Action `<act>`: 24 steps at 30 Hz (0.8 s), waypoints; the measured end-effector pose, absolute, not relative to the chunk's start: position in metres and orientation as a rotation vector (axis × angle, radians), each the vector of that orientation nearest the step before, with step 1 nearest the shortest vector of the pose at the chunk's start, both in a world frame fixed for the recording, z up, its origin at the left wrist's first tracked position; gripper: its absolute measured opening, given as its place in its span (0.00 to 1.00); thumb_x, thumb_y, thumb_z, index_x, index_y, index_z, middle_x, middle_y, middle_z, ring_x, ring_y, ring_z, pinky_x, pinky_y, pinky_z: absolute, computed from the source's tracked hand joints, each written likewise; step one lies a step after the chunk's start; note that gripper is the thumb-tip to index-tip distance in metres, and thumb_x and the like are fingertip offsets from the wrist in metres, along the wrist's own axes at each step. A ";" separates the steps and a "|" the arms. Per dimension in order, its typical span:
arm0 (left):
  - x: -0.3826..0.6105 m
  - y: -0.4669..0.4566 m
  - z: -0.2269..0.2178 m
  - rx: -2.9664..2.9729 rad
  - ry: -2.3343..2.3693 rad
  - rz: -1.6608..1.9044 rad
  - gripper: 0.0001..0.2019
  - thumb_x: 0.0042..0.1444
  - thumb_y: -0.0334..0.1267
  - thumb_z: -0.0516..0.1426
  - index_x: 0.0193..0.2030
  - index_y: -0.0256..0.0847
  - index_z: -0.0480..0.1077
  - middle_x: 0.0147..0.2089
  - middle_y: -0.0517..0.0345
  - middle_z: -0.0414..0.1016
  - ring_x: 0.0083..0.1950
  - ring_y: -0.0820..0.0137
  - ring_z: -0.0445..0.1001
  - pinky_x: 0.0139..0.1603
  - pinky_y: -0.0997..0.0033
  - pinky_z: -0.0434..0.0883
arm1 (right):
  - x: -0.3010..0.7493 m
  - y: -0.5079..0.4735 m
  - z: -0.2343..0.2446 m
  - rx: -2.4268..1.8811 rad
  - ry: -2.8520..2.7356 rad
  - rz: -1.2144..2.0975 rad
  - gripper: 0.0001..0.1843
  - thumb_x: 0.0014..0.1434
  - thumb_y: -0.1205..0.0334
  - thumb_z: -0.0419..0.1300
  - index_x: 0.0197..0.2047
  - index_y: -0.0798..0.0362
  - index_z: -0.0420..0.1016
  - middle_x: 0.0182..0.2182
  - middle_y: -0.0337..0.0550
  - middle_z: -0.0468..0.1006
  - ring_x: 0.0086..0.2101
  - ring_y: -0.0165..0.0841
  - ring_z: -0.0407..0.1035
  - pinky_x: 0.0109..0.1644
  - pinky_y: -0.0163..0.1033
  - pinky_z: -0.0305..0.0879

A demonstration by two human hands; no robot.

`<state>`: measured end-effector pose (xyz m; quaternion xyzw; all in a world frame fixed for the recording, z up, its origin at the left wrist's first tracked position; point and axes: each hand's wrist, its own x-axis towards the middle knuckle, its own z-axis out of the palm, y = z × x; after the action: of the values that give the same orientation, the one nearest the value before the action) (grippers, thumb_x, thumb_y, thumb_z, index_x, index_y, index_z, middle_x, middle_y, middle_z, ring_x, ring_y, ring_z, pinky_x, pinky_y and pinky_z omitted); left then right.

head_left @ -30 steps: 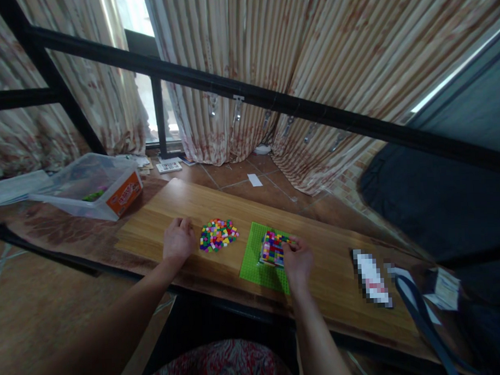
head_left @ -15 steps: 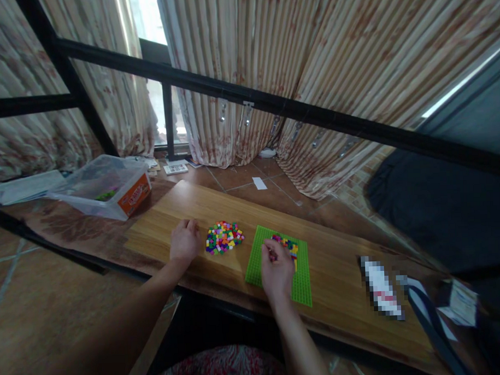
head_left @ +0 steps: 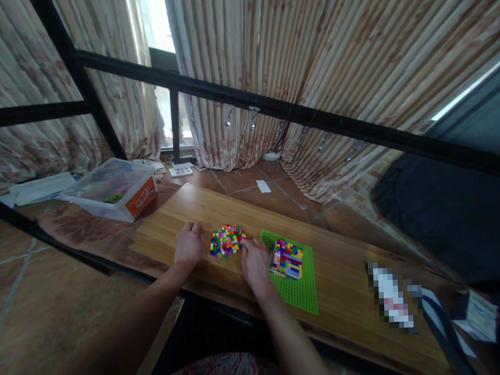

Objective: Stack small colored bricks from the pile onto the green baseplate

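A heap of small coloured bricks (head_left: 226,240) lies on a wooden board (head_left: 343,272). To its right a green baseplate (head_left: 299,289) carries a many-coloured brick block (head_left: 287,259). My left hand (head_left: 188,245) rests on the board just left of the heap, fingers curled loosely with nothing seen in them. My right hand (head_left: 255,261) sits between the heap and the baseplate, its fingertips bent down at the heap's right edge; whether they pinch a brick is hidden.
A clear plastic box (head_left: 113,189) with an orange label stands at the back left. A black rail (head_left: 272,107) and curtains cross behind the board. Papers and a dark strap (head_left: 443,325) lie at the right end.
My right hand has left the brick block on the baseplate and moved left to the heap. The left hand has stayed beside the heap.
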<state>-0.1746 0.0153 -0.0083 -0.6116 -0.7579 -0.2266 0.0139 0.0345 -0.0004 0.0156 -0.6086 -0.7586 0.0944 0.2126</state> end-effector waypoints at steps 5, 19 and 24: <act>-0.174 0.015 -0.007 -1.917 -2.372 -0.708 0.14 0.59 0.30 0.50 0.46 0.39 0.74 0.44 0.47 0.75 0.49 0.60 0.74 0.50 0.63 0.69 | 0.031 0.007 0.008 -1.713 -2.109 0.238 0.14 0.67 0.67 0.53 0.41 0.49 0.82 0.38 0.44 0.79 0.42 0.36 0.70 0.49 0.37 0.61; -0.174 0.014 -0.007 -1.900 -2.381 -0.713 0.14 0.60 0.31 0.49 0.46 0.40 0.74 0.45 0.48 0.75 0.49 0.61 0.75 0.49 0.64 0.69 | 0.040 0.000 -0.004 -1.744 -1.920 0.236 0.10 0.62 0.70 0.55 0.42 0.54 0.78 0.39 0.47 0.79 0.43 0.40 0.70 0.49 0.41 0.60; -0.174 0.014 -0.007 -1.909 -2.368 -0.722 0.15 0.60 0.31 0.49 0.48 0.39 0.74 0.46 0.47 0.75 0.49 0.60 0.74 0.51 0.63 0.69 | 0.035 0.001 -0.003 -1.790 -1.939 0.177 0.11 0.63 0.68 0.54 0.42 0.55 0.79 0.39 0.50 0.78 0.43 0.42 0.68 0.49 0.42 0.60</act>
<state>-0.1741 0.0142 -0.0072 -0.6106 -0.7575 -0.2309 0.0080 0.0348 0.0006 -0.0031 -0.6561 -0.7105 0.0649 0.2459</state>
